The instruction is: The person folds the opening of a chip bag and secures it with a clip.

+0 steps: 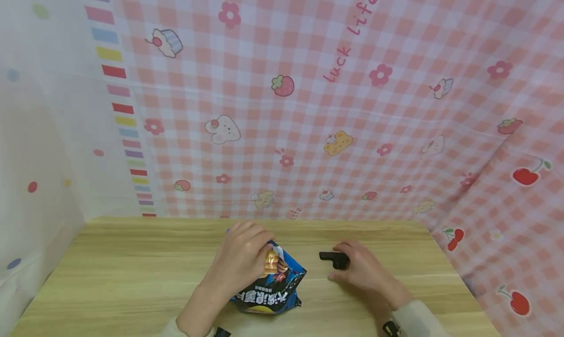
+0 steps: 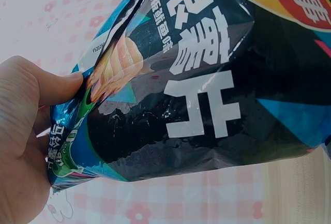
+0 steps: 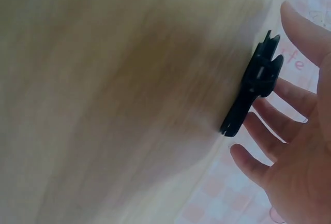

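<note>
Pink checked cloth backs the wooden table. Left hand pinches the top edge of a dark snack bag beneath its palm. Right hand, fingers loosely spread, reaches a black clip at its fingertips.

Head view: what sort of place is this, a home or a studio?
Probably a small staged booth, not a lived-in room: a bare wooden table, pink checked cartoon cloth hung as walls, and only a snack bag and black clip.

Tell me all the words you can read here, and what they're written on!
"luck life": pink letters on the checked cloth behind the table.
"FS202...": small code on the snack bag in the left hand; the rest is cut off.
Large white Chinese characters on the bag: not clear enough to quote.
Black clip: no words.
</note>
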Demonstrator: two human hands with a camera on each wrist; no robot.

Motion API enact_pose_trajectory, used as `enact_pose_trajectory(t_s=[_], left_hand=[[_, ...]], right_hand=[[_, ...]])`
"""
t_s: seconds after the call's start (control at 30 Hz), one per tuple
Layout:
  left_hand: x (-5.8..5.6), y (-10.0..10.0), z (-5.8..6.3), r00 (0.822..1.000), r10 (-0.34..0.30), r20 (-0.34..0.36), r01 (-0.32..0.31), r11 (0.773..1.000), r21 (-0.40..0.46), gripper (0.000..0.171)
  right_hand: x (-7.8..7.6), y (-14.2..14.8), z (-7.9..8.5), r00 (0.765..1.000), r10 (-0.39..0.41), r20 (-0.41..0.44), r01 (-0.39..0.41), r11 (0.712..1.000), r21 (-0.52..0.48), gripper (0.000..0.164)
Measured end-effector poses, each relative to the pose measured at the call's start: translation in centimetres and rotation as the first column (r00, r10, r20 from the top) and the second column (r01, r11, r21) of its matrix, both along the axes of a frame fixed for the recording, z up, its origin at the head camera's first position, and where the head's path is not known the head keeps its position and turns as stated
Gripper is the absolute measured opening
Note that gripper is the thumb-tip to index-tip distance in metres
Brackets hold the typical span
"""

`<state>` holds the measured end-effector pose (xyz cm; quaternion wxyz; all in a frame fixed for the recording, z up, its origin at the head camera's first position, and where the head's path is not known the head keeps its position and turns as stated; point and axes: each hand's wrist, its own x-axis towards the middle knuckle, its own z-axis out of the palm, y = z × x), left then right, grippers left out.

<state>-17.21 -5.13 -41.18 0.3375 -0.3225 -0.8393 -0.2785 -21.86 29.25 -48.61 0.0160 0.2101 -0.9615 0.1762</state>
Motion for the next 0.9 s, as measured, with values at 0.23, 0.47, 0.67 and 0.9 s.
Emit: enact_pose_trajectory(t_s=[0.23, 0.47, 0.67, 0.9], left_hand=[[0.0, 0.0, 0.0, 1.000, -0.001, 0.001, 0.001, 1.000, -0.001, 0.017], [0.1, 0.0, 0.1, 1.000, 0.002, 0.002, -0.002, 1.000, -0.004, 0.017], [0.2, 0.0, 0.1, 1.000, 0.004, 0.009, -0.004, 1.000, -0.010, 0.018], [0.1, 0.0, 0.1, 1.000, 0.005, 0.005, -0.005, 1.000, -0.017, 0.018]], right_hand=[[-1.0, 0.8, -0.1, 0.999, 0.032, 0.036, -0.032, 0.999, -0.009, 0.060], [-1.9, 1.0, 0.1, 0.993, 0.049, 0.109, -0.046, 0.998, -0.031, 0.047], [-1.9, 0.9, 0.6, 0.986, 0.035, 0.165, -0.030, 0.999, -0.032, 0.049], [-1.9, 0.7, 1.3, 0.981, 0.026, 0.191, -0.024, 1.000, -0.014, 0.049]])
